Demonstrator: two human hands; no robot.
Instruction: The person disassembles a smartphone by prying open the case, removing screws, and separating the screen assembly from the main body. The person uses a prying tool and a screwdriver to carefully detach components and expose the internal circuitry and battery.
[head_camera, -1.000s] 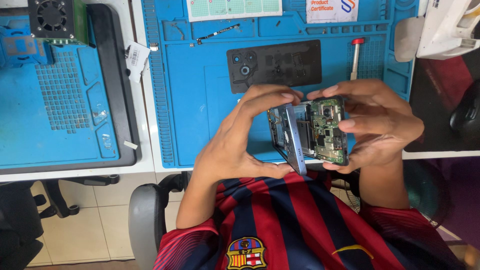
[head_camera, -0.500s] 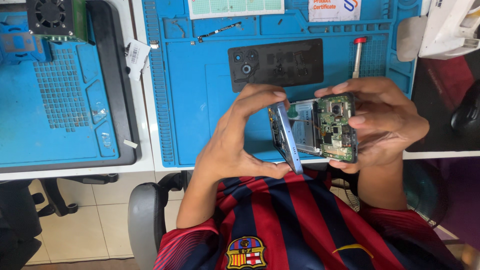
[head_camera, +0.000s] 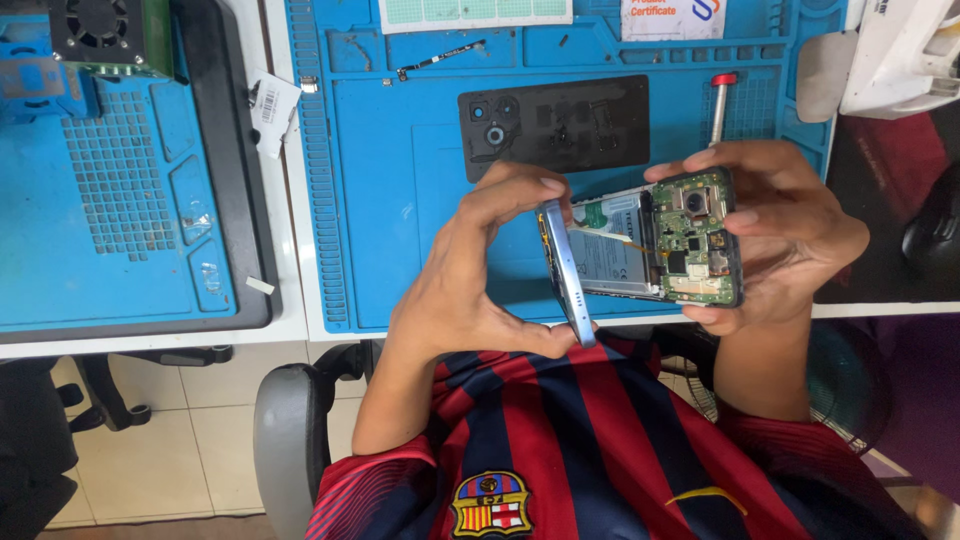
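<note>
Phone body (head_camera: 660, 245) sits gripped in my right hand (head_camera: 790, 235), circuit side up, long axis running left-right above the worktop's (head_camera: 400, 250) near edge; left hand (head_camera: 470, 280) fingers pinch the hinged-open screen panel (head_camera: 565, 270) edgewise at its left end.

A white bench (head_camera: 290, 300) carries two blue repair mats (head_camera: 400, 200), a black back cover (head_camera: 560, 125) and a red-tipped screwdriver (head_camera: 718, 105).

Left hand (head_camera: 470, 275) gripping phone frame (head_camera: 566, 272), right hand (head_camera: 790, 230) holding opened phone (head_camera: 660, 245)
</note>
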